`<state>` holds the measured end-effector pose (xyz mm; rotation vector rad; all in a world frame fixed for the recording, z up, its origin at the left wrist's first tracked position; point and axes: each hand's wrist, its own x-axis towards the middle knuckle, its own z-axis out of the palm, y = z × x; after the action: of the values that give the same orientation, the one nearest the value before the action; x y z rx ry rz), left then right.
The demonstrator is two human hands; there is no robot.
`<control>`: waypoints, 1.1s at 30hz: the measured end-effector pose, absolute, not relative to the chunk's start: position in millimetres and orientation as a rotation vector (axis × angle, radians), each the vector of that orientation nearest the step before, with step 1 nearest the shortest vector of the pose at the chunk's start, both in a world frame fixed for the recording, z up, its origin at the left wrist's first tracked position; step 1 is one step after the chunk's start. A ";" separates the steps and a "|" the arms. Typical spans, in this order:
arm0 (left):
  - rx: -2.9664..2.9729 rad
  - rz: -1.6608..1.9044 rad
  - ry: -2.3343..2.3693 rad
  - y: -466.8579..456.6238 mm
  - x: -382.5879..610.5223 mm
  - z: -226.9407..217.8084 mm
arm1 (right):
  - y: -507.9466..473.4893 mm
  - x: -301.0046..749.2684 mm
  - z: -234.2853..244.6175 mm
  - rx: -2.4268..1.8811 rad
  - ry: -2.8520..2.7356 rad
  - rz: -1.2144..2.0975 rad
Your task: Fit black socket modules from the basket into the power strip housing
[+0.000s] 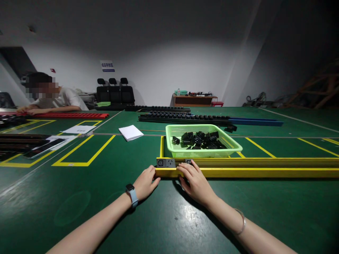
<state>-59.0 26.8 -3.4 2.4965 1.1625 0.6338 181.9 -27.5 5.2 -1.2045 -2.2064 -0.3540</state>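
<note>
A long yellow channel rail (251, 168) lies across the green table in front of me, running off to the right. Two grey socket modules (165, 163) sit in its left end. My left hand (145, 183), with a watch on the wrist, rests against the rail's left end, fingers curled on its corner. My right hand (194, 181) lies over the rail's front edge, fingers spread and pressing on the second module. Just behind the rail stands a light green basket (180, 150) holding several black socket parts (200, 140).
Long black socket strips (182, 116) and a blue rail (255, 121) lie farther back. A white paper pad (130, 132) sits left of the basket. Another person (50, 98) works at a red rail (71, 115) at far left. Dark rails (23, 141) lie in yellow-taped zones.
</note>
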 end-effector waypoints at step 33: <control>2.405 0.709 1.095 30.9 -63.3 -6.0 | -24.8 187.0 4.8 -1.282 -2.109 -0.450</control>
<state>-63.3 30.9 -6.0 2.4045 1.0948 0.7087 187.0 -24.8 4.8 -1.2824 -2.1085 -0.4499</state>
